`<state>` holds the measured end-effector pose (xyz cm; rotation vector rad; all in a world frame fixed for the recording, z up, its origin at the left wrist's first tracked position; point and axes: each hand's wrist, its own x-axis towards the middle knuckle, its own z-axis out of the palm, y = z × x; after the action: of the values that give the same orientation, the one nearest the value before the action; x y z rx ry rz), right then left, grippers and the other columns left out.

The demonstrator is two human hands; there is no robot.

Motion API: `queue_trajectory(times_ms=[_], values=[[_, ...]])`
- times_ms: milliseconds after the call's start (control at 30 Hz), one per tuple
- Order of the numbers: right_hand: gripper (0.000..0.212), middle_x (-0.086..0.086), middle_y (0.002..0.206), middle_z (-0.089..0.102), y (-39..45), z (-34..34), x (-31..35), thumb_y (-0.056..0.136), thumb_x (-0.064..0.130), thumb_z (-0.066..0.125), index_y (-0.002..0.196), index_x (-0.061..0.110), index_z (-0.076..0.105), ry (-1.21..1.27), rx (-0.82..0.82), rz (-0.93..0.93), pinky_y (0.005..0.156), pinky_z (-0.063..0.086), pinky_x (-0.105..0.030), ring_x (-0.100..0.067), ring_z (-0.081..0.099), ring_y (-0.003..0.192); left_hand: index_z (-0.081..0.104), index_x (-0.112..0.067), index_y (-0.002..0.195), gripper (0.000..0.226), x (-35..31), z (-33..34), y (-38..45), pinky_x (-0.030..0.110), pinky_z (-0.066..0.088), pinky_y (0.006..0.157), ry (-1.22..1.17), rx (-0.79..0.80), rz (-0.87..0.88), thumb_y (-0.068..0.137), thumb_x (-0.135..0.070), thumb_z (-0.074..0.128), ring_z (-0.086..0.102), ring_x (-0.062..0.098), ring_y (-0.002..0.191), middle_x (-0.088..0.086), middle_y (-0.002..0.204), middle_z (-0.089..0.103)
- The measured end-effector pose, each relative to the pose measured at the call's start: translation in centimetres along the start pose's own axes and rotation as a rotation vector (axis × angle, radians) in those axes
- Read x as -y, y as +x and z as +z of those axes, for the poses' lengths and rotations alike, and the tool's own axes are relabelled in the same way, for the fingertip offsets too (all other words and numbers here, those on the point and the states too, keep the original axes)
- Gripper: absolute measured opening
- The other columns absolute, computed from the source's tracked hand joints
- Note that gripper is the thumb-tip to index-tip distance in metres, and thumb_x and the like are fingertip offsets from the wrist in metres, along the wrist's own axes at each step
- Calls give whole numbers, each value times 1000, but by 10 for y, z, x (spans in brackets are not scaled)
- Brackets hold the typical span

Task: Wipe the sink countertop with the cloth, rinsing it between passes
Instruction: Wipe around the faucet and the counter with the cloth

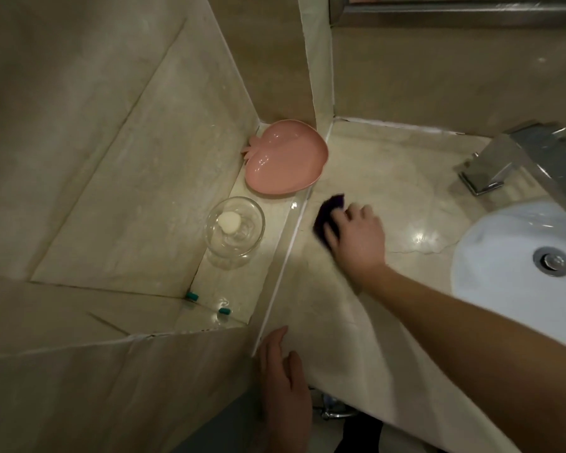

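A dark purple cloth (328, 213) lies pressed on the beige marble countertop (383, 168), left of the white basin (490, 256). My right hand (356, 238) is shut on the cloth, fingers over its near edge, and looks blurred. The wet countertop shines near the basin. Resting on the countertop's front left corner is my left hand (283, 380), fingers together and holding nothing.
A chrome faucet (530, 158) stands behind the basin, whose drain (553, 260) shows at far right. On a raised side ledge sit a pink fruit-shaped dish (286, 158) and a glass bowl (234, 232) holding a white piece. Walls close in left and behind.
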<state>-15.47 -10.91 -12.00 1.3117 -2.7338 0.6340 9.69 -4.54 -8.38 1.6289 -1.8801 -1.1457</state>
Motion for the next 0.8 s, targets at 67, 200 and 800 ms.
queue_trajectory(times_ms=[67, 200, 800], values=[[27, -10, 94, 63, -57, 6, 41, 86, 41, 64, 100, 18, 64, 115, 116, -236, 66, 42, -37, -32, 56, 82, 51, -40, 122, 49, -5, 2, 2, 13, 39, 91, -9, -59, -17, 95, 0, 55, 52, 12, 117, 0, 133, 52], [27, -3, 109, 61, -125, 14, 79, 84, 43, 53, 103, 26, 61, 217, 317, -506, 71, 45, -35, -22, 54, 89, 52, -25, 128, 40, -11, 3, 7, 2, 36, 88, -22, -119, -18, 97, 0, 55, 46, -15, 112, -2, 133, 46], [26, -8, 94, 61, 5, 20, 38, 87, 37, 54, 96, 18, 68, 127, 78, -149, 65, 38, -35, -32, 53, 84, 52, -66, 114, 48, -6, 24, 7, 3, 34, 96, 53, -89, 225, 88, -25, 50, 49, -7, 117, -6, 120, 57]])
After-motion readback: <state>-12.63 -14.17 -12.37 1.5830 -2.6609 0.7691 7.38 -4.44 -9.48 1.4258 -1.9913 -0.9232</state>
